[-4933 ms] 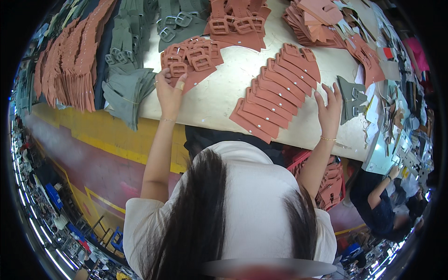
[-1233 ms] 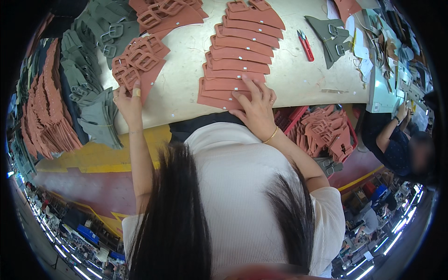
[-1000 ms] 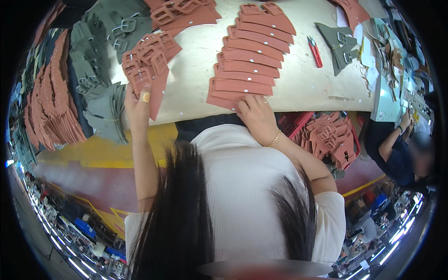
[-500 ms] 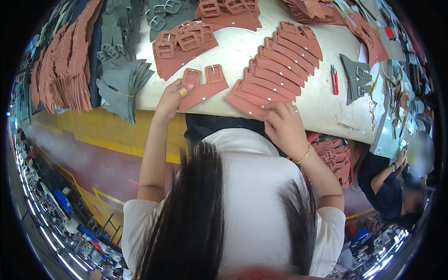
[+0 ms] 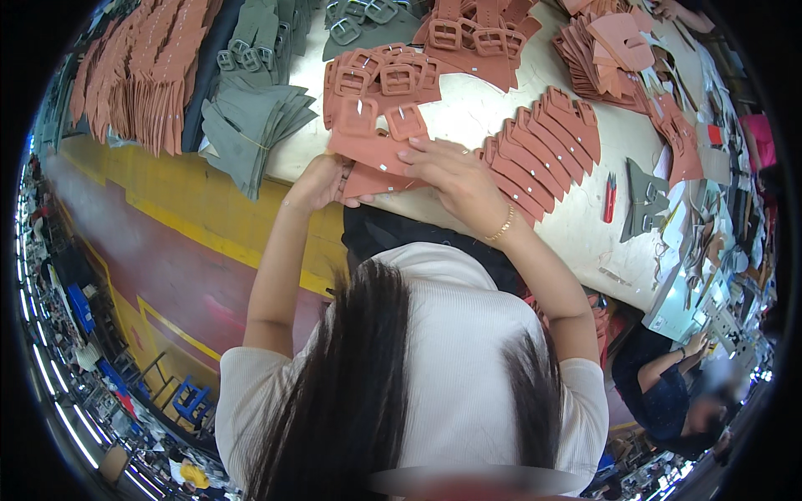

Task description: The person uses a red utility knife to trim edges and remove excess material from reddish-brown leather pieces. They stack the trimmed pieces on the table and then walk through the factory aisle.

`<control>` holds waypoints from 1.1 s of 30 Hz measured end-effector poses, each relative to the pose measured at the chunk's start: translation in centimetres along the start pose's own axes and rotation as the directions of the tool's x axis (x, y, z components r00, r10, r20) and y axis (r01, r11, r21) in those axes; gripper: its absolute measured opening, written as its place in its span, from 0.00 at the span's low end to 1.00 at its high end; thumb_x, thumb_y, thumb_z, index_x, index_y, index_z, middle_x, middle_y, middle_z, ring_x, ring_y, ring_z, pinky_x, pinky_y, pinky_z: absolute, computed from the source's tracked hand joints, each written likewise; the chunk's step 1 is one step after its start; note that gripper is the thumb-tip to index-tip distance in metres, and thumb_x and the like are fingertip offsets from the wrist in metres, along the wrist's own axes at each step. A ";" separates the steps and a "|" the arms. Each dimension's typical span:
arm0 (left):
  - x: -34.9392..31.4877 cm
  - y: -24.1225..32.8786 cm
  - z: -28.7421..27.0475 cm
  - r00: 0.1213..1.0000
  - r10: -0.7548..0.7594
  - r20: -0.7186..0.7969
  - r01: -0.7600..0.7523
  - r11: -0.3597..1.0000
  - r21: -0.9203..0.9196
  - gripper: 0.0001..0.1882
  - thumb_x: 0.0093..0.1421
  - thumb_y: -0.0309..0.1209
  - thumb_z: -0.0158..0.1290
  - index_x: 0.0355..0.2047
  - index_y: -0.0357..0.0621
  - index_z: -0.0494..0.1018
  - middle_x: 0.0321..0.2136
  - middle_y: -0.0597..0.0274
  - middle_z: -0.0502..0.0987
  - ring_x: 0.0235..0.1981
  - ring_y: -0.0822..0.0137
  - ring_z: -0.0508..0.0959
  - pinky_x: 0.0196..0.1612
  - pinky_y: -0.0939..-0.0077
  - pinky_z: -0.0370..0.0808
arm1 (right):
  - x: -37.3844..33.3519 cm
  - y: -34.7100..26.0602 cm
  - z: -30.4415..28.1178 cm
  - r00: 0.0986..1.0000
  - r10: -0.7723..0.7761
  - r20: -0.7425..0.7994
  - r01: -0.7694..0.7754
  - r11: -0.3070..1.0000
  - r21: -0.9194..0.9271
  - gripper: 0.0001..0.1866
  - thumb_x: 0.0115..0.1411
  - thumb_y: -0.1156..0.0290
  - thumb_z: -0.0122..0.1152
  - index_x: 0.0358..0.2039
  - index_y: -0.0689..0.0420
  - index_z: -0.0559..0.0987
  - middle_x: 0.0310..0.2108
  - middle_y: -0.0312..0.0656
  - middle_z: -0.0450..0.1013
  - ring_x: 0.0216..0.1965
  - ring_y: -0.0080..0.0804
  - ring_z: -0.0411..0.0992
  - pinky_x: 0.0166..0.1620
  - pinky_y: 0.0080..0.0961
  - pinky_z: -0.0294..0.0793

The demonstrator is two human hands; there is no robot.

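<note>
A coral leather piece with two square covered buckles, one of them the right-hand buckle, lies in front of me near the table's edge. Beneath it shows another coral piece, partly covered. My left hand is closed at their left end, with fingertips curling under the lower piece. From the right, my right hand pinches the upper piece's right end between thumb and fingers. Just beyond the held pieces sits a pile of coral buckled pieces. To the right, a fanned row of similar pieces overlaps along the table.
Grey-green leather pieces and stacked coral strips stand at the left. Red-handled snips lie right, beside a grey-green buckled piece. Another person works at lower right. More coral pieces are heaped far right.
My right hand has moved left from the fanned row to the piece at my left hand. Two coral pieces now overlap there. The view has shifted, moving the table's contents across the picture.
</note>
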State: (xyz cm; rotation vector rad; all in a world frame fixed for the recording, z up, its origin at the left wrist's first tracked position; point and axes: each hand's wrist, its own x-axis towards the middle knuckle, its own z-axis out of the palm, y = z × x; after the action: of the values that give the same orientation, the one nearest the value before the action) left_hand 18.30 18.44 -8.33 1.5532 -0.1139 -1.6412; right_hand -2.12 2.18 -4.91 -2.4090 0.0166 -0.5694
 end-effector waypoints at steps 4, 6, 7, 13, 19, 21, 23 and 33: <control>-0.3 -0.8 -0.1 0.998 -0.054 -0.012 0.053 0.996 -0.070 0.34 0.67 0.58 0.35 0.52 0.37 0.67 0.34 0.52 0.80 0.24 0.65 0.82 0.22 0.77 0.79 | -3.3 2.5 3.0 0.975 0.103 0.198 -0.112 0.993 0.032 0.11 0.51 0.79 0.56 0.37 0.58 0.76 0.49 0.42 0.74 0.57 0.42 0.68 0.58 0.36 0.69; -0.2 -1.3 -0.1 1.000 -0.014 -0.027 0.013 0.998 -0.061 0.35 0.66 0.58 0.40 0.52 0.34 0.68 0.33 0.51 0.80 0.24 0.65 0.82 0.24 0.77 0.79 | -4.3 3.3 3.3 0.970 0.081 0.229 -0.095 0.994 0.053 0.09 0.52 0.79 0.55 0.36 0.59 0.76 0.49 0.44 0.74 0.58 0.43 0.67 0.59 0.37 0.68; -0.2 -1.5 -0.1 0.999 0.012 -0.032 -0.013 1.000 -0.021 0.31 0.66 0.53 0.43 0.51 0.34 0.69 0.33 0.51 0.80 0.24 0.66 0.81 0.24 0.78 0.79 | -4.5 3.5 3.3 0.969 0.075 0.236 -0.088 0.995 0.047 0.09 0.52 0.79 0.55 0.36 0.60 0.76 0.49 0.45 0.73 0.58 0.44 0.67 0.59 0.37 0.68; -0.4 -1.0 0.9 0.991 0.116 -0.065 -0.108 0.988 0.110 0.21 0.60 0.39 0.58 0.46 0.34 0.72 0.30 0.57 0.80 0.20 0.70 0.80 0.20 0.82 0.75 | -3.1 2.0 2.2 0.962 0.061 0.266 -0.068 0.998 0.017 0.10 0.52 0.75 0.60 0.37 0.59 0.77 0.52 0.44 0.72 0.58 0.46 0.66 0.61 0.40 0.65; -7.1 4.4 -1.1 0.963 0.271 0.011 -0.262 0.917 0.300 0.20 0.56 0.38 0.61 0.42 0.34 0.75 0.25 0.61 0.79 0.19 0.71 0.79 0.18 0.82 0.72 | -2.0 0.0 -0.1 0.961 0.178 0.211 -0.192 0.980 0.050 0.11 0.53 0.70 0.65 0.38 0.58 0.80 0.51 0.43 0.72 0.57 0.45 0.67 0.58 0.40 0.65; -9.8 6.6 -3.0 0.964 0.262 -0.042 -0.235 0.915 0.328 0.20 0.54 0.38 0.61 0.42 0.35 0.76 0.24 0.63 0.79 0.18 0.73 0.78 0.18 0.82 0.72 | -1.7 -0.4 -0.3 0.962 0.198 0.186 -0.210 0.977 0.048 0.09 0.53 0.71 0.65 0.36 0.58 0.80 0.48 0.42 0.73 0.52 0.44 0.69 0.54 0.38 0.67; -11.8 8.3 -5.2 0.921 0.361 -0.148 -0.280 0.875 0.395 0.20 0.55 0.39 0.60 0.41 0.36 0.76 0.23 0.66 0.78 0.18 0.75 0.76 0.18 0.83 0.71 | -1.5 -0.6 -0.4 0.956 0.230 0.181 -0.243 0.969 0.049 0.09 0.53 0.72 0.64 0.35 0.58 0.80 0.47 0.42 0.74 0.50 0.42 0.71 0.53 0.37 0.67; -6.9 10.4 -25.4 0.920 0.168 -0.353 -0.036 0.935 0.352 0.12 0.60 0.35 0.56 0.42 0.44 0.74 0.24 0.71 0.76 0.16 0.81 0.69 0.18 0.86 0.64 | -2.0 -1.6 -0.1 0.962 0.220 0.162 -0.228 0.973 0.029 0.06 0.54 0.74 0.63 0.34 0.58 0.80 0.40 0.40 0.76 0.43 0.40 0.73 0.47 0.33 0.69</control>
State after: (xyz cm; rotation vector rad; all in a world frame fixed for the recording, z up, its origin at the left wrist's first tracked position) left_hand 44.29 27.98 -2.48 2.0659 -0.2797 -1.2541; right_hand -4.21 3.65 -4.67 -2.3578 0.2037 -0.2712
